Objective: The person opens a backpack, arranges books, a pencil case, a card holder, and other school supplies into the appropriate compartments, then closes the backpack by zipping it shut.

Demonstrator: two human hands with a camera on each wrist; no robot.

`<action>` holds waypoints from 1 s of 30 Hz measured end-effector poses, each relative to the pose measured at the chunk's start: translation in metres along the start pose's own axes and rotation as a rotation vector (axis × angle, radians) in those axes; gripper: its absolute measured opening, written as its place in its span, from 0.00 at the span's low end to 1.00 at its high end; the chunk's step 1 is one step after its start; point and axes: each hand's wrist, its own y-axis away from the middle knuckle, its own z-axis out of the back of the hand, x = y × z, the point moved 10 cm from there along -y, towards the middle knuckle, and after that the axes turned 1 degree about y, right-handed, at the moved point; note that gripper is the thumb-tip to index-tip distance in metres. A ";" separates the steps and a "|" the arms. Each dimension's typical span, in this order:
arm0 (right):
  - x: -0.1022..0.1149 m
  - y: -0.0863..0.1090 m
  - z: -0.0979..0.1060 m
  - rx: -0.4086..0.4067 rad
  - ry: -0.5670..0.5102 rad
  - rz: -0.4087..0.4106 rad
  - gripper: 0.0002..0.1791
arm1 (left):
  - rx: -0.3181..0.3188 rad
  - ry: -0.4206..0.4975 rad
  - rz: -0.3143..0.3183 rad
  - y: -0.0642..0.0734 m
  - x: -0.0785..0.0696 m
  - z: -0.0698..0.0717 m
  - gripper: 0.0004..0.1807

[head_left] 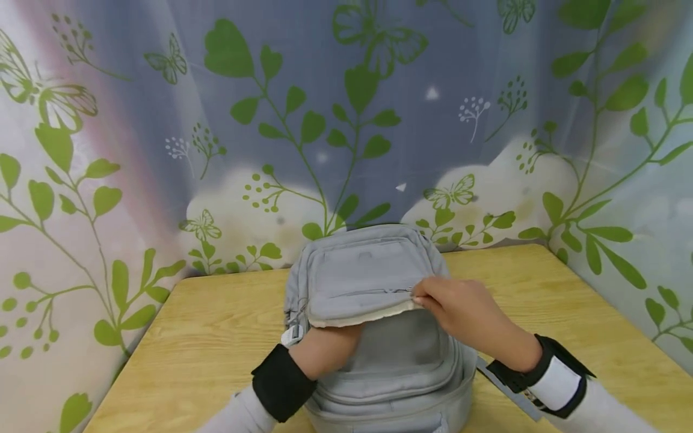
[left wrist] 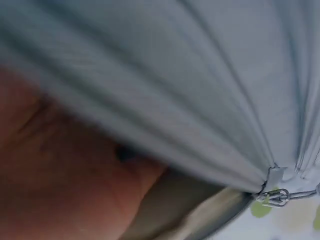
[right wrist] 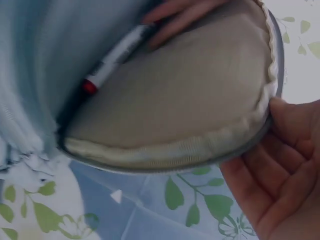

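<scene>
On the counter [head_left: 541, 282], the right hand [head_left: 460, 307] pinches the backpack [head_left: 373, 337] flap open so the left hand [head_left: 325, 349], fingers [right wrist: 180, 15] gripping a marker [right wrist: 115, 57], can reach inside

No readable text, label, brand, number or sign anywhere. Nothing legible on the grey backpack [head_left: 373, 313], on the marker [right wrist: 117, 55] inside its open flap, or on the wrist straps. Only leaf and butterfly patterns on the curtain [head_left: 346, 120] at 12 o'clock.
</scene>
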 end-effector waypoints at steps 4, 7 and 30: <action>0.007 0.016 -0.029 0.190 -0.088 0.042 0.11 | 0.329 0.422 -0.054 0.025 -0.011 -0.002 0.24; 0.008 0.031 -0.051 0.361 -0.134 0.029 0.13 | 0.575 0.808 -0.069 0.043 -0.018 -0.001 0.23; 0.007 -0.008 -0.106 0.484 -0.089 0.079 0.29 | 0.275 0.850 0.678 0.070 0.102 -0.087 0.02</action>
